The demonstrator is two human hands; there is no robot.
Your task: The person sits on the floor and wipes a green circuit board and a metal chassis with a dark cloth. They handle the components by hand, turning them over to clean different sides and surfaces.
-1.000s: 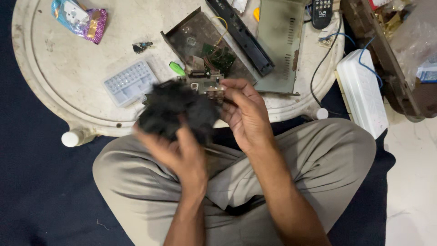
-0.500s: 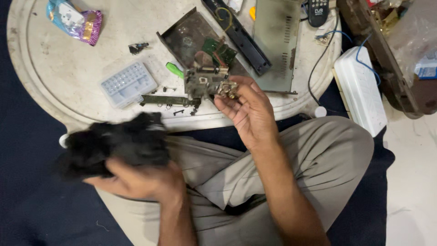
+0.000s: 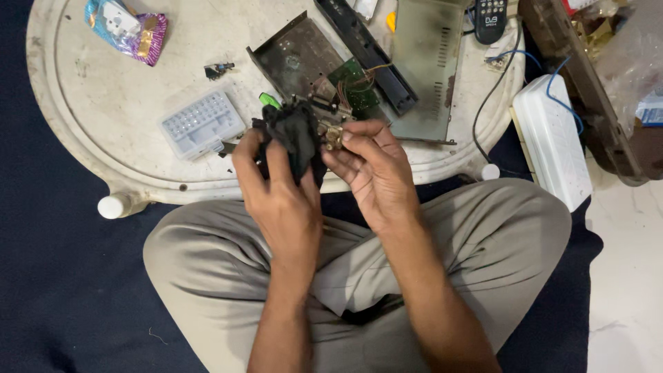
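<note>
Hands meet over the near edge of the round white table [image 3: 90, 131], above crossed legs in grey trousers [image 3: 483, 235]. Left hand [image 3: 276, 186] closed around a bunched black cloth [image 3: 293, 135], fingers wrapped on it, cloth pressed against the part from the left. Right hand [image 3: 373, 169] pinching a small metal-and-brass part [image 3: 333, 135] between thumb and fingertips, rest of the fingers curled under it. Part sits just past the table rim, touching the cloth; its left portion is hidden by the fabric.

On the table, far of the hands: opened metal chassis [image 3: 293, 59] with a green circuit board [image 3: 356, 83] at its right end, black front panel strip [image 3: 366, 52] lying diagonally, grey perforated cover plate [image 3: 425, 65] right of that. Green-handled tool [image 3: 269, 101] just far of the cloth. Clear plastic bit case [image 3: 202, 124] left of the left hand. Foil packet [image 3: 128, 27] far left. Black remote [image 3: 490, 17] at far right edge, black cable [image 3: 483, 114] trailing near it. White box [image 3: 552, 148] on the floor right of the table.
</note>
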